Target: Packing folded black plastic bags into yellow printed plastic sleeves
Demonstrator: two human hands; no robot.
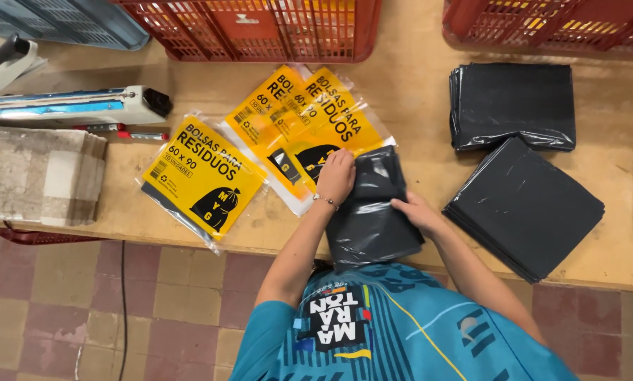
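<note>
My left hand (336, 176) rests on the top edge of a folded bundle of black bags (369, 212), where it meets the mouth of a yellow-printed clear packet (309, 116). My right hand (415, 210) grips the right side of the same bundle. The bundle is glossy, partly under clear film, and lies at the front edge of the wooden table (415, 77). A second yellow packet lies under the first one. A filled yellow packet (202, 176) lies to the left, apart from both hands.
Two stacks of folded black bags (514, 106) (525, 208) lie to the right. Red plastic crates (260, 28) (549, 25) stand at the back. A heat sealer (76, 104) and a folded cloth (38, 175) are at the left. Tiled floor shows below.
</note>
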